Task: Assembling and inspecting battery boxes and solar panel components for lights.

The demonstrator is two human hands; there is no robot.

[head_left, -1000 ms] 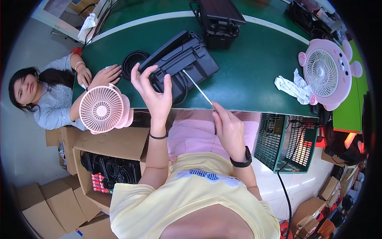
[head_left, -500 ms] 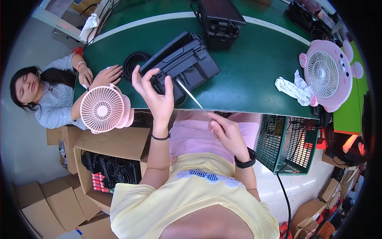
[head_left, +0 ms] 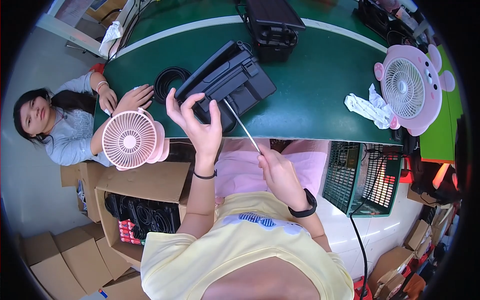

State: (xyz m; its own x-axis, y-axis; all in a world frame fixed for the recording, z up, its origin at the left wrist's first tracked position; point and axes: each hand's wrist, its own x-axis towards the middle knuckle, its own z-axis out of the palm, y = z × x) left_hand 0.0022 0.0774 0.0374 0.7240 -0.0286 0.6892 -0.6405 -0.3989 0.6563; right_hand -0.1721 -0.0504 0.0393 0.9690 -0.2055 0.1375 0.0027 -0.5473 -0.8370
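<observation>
My right hand (head_left: pixel 280 175) is closed around the near end of a slim, straight silver tool (head_left: pixel 243 126), whose exact kind does not show. The far end of the tool meets the front side of a black case-like device (head_left: pixel 257 82), which sits tilted on the green table with a flat black panel raised along its upper left side. My left hand (head_left: pixel 200 127) is in front of the device's near left corner, thumb and fingers spread apart, nothing visible between them. Whether its fingertips touch the device I cannot tell.
A coiled black cable (head_left: pixel 167 82) lies left of the device. Another black case (head_left: pixel 272 32) stands behind. Pink fans stand left (head_left: pixel 129 140) and right (head_left: pixel 407 90), with crumpled white paper (head_left: pixel 369 107) nearby. A co-worker's arms (head_left: pixel 132 97) rest at the table's left end.
My right hand has shifted slightly left and down, with the tool's tip still at the device. My left hand stays spread, nearly in place. The co-worker's head has lifted and turned.
</observation>
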